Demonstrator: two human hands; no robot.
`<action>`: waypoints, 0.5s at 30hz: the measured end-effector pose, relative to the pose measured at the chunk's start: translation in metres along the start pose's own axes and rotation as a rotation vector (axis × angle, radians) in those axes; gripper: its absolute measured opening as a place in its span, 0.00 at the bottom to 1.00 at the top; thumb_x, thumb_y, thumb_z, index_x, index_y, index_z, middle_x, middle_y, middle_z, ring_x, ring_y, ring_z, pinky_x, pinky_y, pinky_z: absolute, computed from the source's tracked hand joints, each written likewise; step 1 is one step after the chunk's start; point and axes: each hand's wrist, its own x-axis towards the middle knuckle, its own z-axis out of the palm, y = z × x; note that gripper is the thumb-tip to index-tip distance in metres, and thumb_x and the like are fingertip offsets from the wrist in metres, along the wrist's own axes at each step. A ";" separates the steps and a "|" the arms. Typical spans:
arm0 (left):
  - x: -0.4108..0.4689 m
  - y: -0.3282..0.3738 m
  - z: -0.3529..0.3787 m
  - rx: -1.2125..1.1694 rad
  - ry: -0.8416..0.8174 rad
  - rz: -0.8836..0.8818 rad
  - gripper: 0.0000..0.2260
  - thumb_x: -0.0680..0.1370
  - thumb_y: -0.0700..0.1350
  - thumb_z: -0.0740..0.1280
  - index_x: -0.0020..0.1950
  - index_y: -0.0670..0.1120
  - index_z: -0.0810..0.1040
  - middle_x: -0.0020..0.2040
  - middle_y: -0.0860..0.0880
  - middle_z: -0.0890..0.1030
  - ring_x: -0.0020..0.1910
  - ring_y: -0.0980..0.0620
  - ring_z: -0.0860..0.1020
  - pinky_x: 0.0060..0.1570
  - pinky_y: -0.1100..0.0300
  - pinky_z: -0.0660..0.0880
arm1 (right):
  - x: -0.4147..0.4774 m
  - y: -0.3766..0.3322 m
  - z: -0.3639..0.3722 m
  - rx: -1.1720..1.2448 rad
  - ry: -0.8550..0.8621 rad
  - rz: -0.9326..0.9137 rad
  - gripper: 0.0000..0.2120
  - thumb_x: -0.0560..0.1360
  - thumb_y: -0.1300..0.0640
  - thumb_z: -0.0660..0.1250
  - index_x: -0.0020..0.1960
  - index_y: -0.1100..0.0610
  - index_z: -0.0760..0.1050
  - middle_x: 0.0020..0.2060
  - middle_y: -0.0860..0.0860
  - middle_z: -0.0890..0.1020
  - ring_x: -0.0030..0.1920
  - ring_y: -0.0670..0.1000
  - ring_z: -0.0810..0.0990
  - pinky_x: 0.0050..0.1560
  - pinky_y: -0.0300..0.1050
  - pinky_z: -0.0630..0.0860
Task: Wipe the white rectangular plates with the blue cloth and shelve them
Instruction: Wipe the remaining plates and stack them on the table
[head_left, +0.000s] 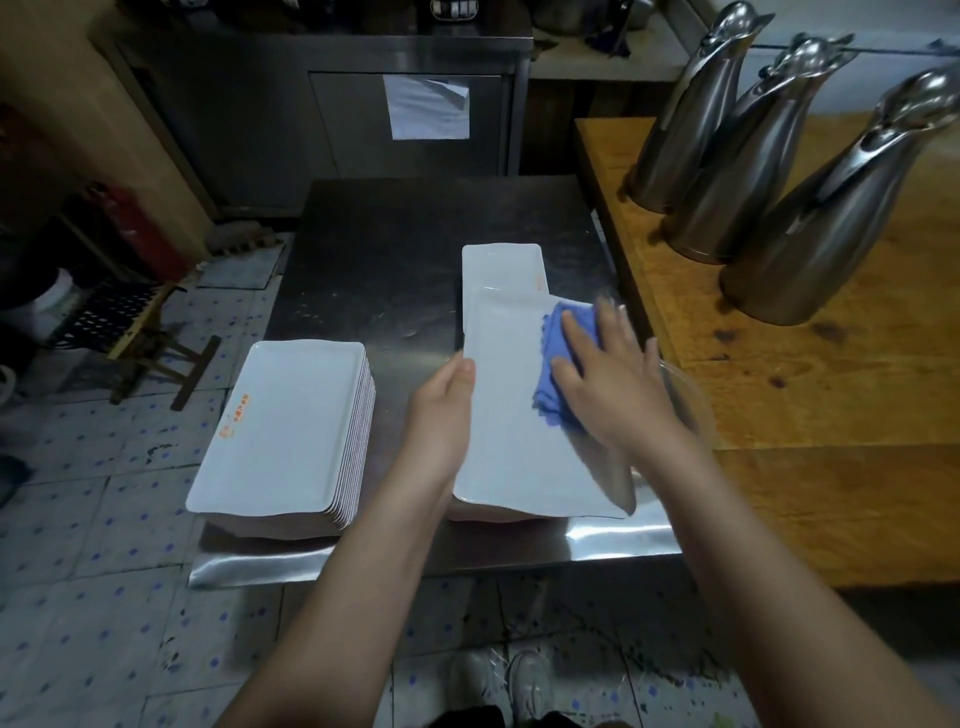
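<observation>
Nearest, a pair of pale shoes (527, 680) stands on the speckled tiled floor (104, 597), and two bare forearms reach forward over the near edge of a brushed steel table (384, 249).

On the right half of that table lies a white rectangular plate (509, 457), its long side running away from the person. The left hand (447, 400) grips its left edge, thumb laid on the rim and the other fingers hidden beneath. The right hand (608, 384) presses a crumpled blue cloth (558, 358) flat onto the plate's right side, fingers straight and spread apart. Just right of that wrist shows the rim of a clear glass bowl (685, 400).

To the left, near the table's corner, sits a stack of white rectangular plates (291, 426), the top one bearing a small orange mark. Beyond the wiped plate, a second white plate (501, 270) shows its far end from beneath it.

Further right, a worn wooden counter (805, 395) carries three tall steel jugs (826, 223) in a row. At the back stands a steel cabinet (260, 119) with a sheet of white paper (428, 106) on its door. A red fire extinguisher (135, 228) is on the far left.
</observation>
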 end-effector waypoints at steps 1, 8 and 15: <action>0.000 0.001 0.000 0.010 -0.003 0.005 0.12 0.82 0.47 0.55 0.48 0.54 0.78 0.35 0.61 0.82 0.34 0.64 0.80 0.30 0.70 0.75 | 0.001 0.000 -0.002 0.025 0.036 0.034 0.25 0.81 0.46 0.47 0.77 0.46 0.47 0.77 0.51 0.41 0.77 0.53 0.42 0.73 0.57 0.40; 0.011 0.009 -0.011 0.027 0.088 0.011 0.12 0.82 0.51 0.53 0.57 0.54 0.76 0.44 0.57 0.82 0.43 0.58 0.80 0.40 0.63 0.78 | -0.031 -0.011 0.020 0.206 -0.028 -0.069 0.26 0.77 0.47 0.49 0.75 0.40 0.50 0.76 0.44 0.37 0.75 0.49 0.44 0.74 0.53 0.40; 0.011 0.003 -0.007 -0.011 0.090 0.012 0.12 0.82 0.50 0.54 0.47 0.55 0.77 0.39 0.61 0.81 0.40 0.60 0.81 0.37 0.64 0.77 | -0.022 -0.011 0.015 0.265 0.038 0.002 0.23 0.80 0.48 0.48 0.74 0.45 0.59 0.76 0.56 0.50 0.68 0.58 0.63 0.66 0.48 0.63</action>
